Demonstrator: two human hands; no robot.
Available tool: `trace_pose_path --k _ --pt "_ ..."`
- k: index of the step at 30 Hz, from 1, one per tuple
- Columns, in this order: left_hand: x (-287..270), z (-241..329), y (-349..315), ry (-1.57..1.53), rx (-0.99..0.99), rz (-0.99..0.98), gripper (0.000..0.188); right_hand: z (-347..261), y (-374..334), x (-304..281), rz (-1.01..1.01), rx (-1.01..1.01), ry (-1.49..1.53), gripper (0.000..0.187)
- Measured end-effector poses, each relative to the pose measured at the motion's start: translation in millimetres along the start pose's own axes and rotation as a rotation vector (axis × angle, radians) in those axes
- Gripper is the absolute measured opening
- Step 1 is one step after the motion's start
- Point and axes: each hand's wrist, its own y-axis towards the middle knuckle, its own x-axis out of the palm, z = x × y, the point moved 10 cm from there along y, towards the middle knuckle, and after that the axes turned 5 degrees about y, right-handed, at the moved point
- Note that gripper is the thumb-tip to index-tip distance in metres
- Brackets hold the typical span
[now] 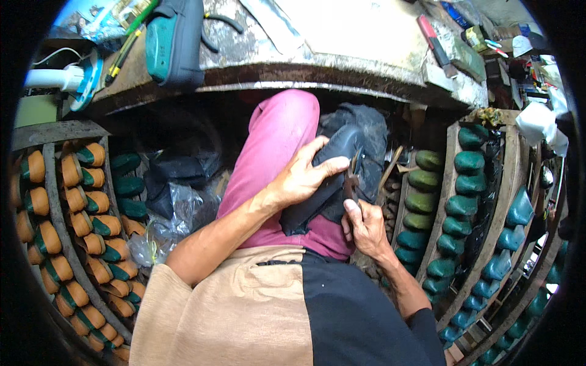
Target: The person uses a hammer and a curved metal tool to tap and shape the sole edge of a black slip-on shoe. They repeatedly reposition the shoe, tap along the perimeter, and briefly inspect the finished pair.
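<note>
A black leather shoe upper point(339, 145), stretched over what looks like a last, lies on my right thigh. My left hand point(303, 174) is closed on its near left side, with the thumb reaching over the top. In my right hand point(366, 229) is a pair of rusty brown pliers point(350, 185), its head up against the shoe's right edge. Whether the jaws grip the leather I cannot tell. Beneath the shoe, a dark cloth point(369, 125) covers my right knee.
Ahead stands a worn workbench point(262, 74) bearing a black and green shoe point(177, 46), black-handled pliers point(223, 27) and a red-handled knife point(432, 39). Wooden racks of orange and green lasts point(59, 268) flank my left; green lasts point(461, 204) fill racks on the right. Clear plastic bags point(183, 210) lie beside my left leg.
</note>
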Motion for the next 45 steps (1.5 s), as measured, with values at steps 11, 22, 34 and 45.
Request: trace_pose_path --k 11,22,34,45 --pt "16.5 9.8 -18.5 -0.031 0.162 -0.050 0.060 -71.4 -18.1 -29.8 -0.222 0.036 -0.393 0.047" --pt "15.8 5.0 -13.5 0.051 0.247 -0.051 0.058 -60.8 -23.6 -30.2 -0.062 0.025 -0.597 0.050" --pt "13.7 20.8 -15.8 0.184 0.133 -0.134 0.057 -31.2 -24.5 -10.7 0.054 -0.230 -0.319 0.043" --pt "17.6 33.3 -10.8 0.322 0.389 0.087 0.062 -33.8 -20.4 -19.1 -0.112 -0.023 -0.175 0.052"
